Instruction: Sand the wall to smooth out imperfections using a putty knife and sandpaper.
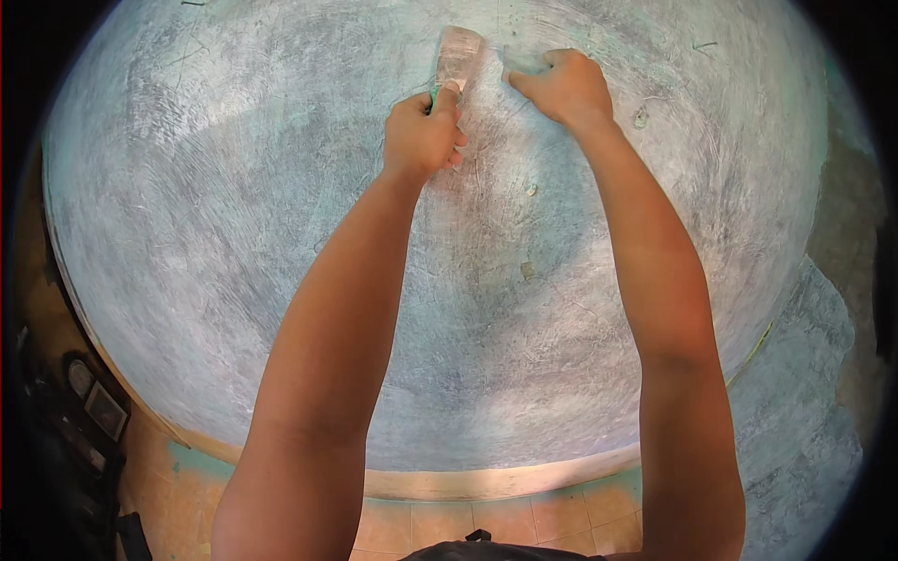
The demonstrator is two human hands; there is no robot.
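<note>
A painted wall [449,294], patchy blue-grey and white, fills most of the view before me. My left hand [423,133] grips a putty knife [459,55] by its green handle, thumb on top. Its broad, smeared blade points up and lies at or very near the wall. To the right, my right hand [572,84] pinches a thin, flat tool [520,62] between thumb and fingers. Its narrow edge faces the putty knife, a short gap away. The hand hides most of this tool, so its exact kind is unclear.
Small chips and holes [527,269] mark the wall, with a nail-like stub [704,45] at upper right. A pale skirting strip [435,484] runs above the orange floor tiles [442,522]. Dark framed objects [106,410] stand at lower left. Bare grey patches show on the adjoining wall [793,400].
</note>
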